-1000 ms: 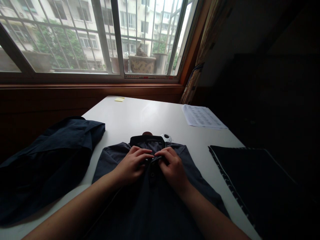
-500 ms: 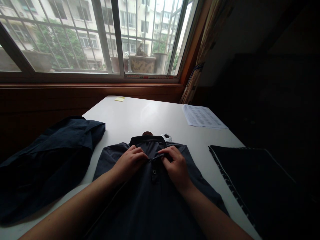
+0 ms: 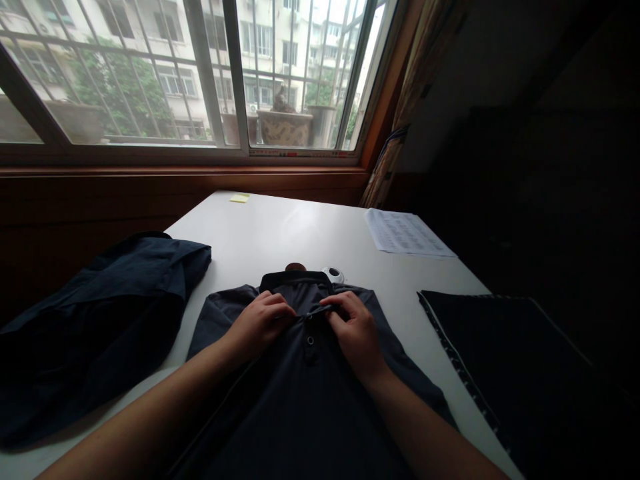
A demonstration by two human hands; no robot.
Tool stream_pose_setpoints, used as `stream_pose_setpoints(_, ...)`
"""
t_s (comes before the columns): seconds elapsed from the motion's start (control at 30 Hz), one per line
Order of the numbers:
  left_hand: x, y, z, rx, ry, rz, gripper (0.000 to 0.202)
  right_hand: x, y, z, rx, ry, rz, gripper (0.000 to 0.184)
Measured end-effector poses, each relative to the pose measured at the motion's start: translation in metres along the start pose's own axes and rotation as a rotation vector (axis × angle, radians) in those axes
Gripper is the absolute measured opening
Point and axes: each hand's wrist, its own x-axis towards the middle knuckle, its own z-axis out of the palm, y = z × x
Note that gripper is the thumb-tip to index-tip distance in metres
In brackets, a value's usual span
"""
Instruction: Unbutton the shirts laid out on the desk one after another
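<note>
A dark polo shirt (image 3: 300, 407) lies front up before me, its collar (image 3: 295, 279) toward the window. My left hand (image 3: 263, 321) pinches the left side of the neck opening. On the other side, my right hand (image 3: 354, 330) grips the right collar edge between thumb and fingers, lifting it slightly. Between the hands the cloth is drawn together at the top of the placket. A pale ring-like button (image 3: 311, 340) shows just below. My fingertips partly cover the cloth they hold.
Folded dark garments (image 3: 110, 313) lie at the left, and a dark cloth (image 3: 500, 360) with a light edge at the right. Printed sheets (image 3: 407, 233) and a yellow note (image 3: 239, 198) rest on the white table (image 3: 295, 227). A brown round object (image 3: 295, 267) and a white one (image 3: 333, 274) sit behind the collar.
My right hand has shifted slightly to the right with the collar edge, and the button has moved a little with it. My left hand stays nearly still.
</note>
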Motion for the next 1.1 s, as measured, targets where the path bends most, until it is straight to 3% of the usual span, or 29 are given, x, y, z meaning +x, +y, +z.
stream_pose_setpoints(0.2, 0.000, 0.000, 0.000, -0.005, 0.000, -0.015, 0.014, 0.001, 0.004, -0.002, 0.029, 0.034, 0.046, 0.013)
stream_pose_setpoints(0.4, -0.001, -0.003, 0.000, -0.014, 0.010, -0.032, 0.014, 0.006, 0.019, -0.006, 0.096, 0.138, 0.189, 0.012)
stream_pose_setpoints(1.1, -0.002, 0.000, 0.000, 0.037, 0.175, -0.067, 0.015, 0.005, 0.019, -0.003, 0.095, 0.120, 0.128, 0.016)
